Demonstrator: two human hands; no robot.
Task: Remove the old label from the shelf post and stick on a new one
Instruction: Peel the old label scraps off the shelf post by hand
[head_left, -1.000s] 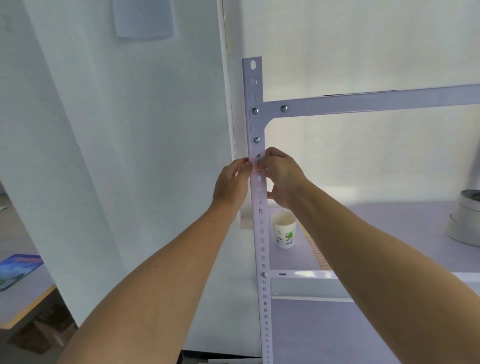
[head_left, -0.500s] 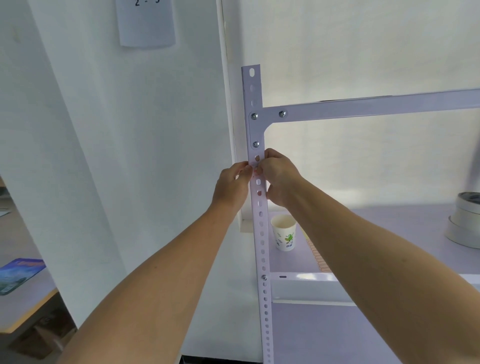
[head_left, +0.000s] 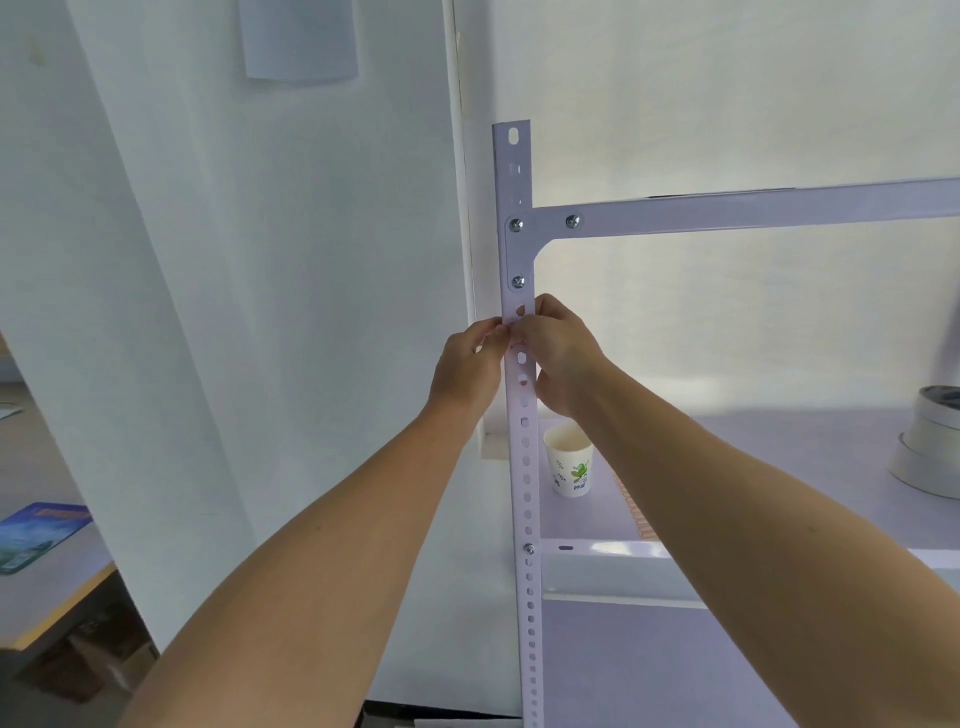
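Pinching at the shelf post (head_left: 521, 457) just below its corner bracket, the left hand (head_left: 469, 364) and right hand (head_left: 558, 353) should peel slowly; the label itself is indiscernible, each grip's contents unclear.

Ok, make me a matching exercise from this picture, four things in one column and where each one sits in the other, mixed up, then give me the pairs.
Things:
1. paper cup
2. tape rolls
3. blue booklet
4. sheet of paper

Places:
A. on the wall, top of view
B. on the desk at far left
C. on the shelf board just right of the shelf post
D. on the shelf board at the right edge

Pairs: 1-C, 2-D, 3-B, 4-A
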